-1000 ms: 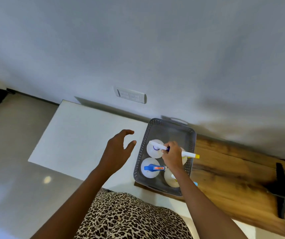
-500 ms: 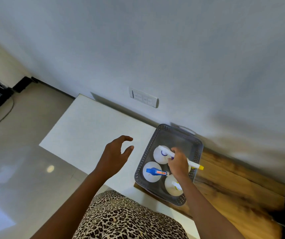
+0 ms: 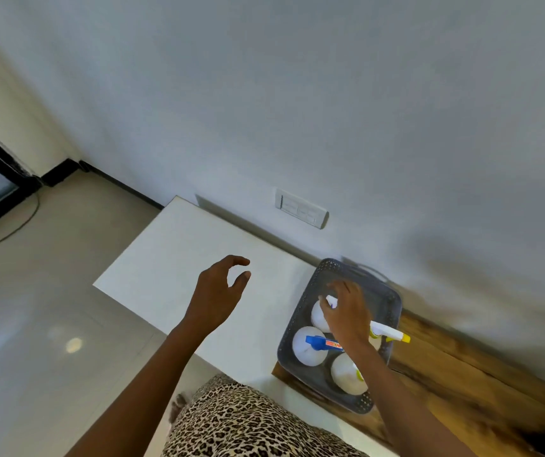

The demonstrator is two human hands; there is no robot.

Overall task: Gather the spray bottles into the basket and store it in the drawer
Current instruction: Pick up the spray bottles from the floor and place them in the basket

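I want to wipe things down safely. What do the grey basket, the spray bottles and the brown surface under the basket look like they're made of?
Grey basket: looks like moulded plastic, matt, with a perforated lattice wall. Spray bottles: likely smooth white plastic, slightly glossy, with coloured trigger heads in blue and yellow. Brown surface: appears to be wood or a wood-look veneer, with visible grain and dark streaks; which one cannot be told from here.

Single head-worn view: looks steeply down and forward from close above the white surface [image 3: 198, 258], facing the wall [image 3: 330, 94].
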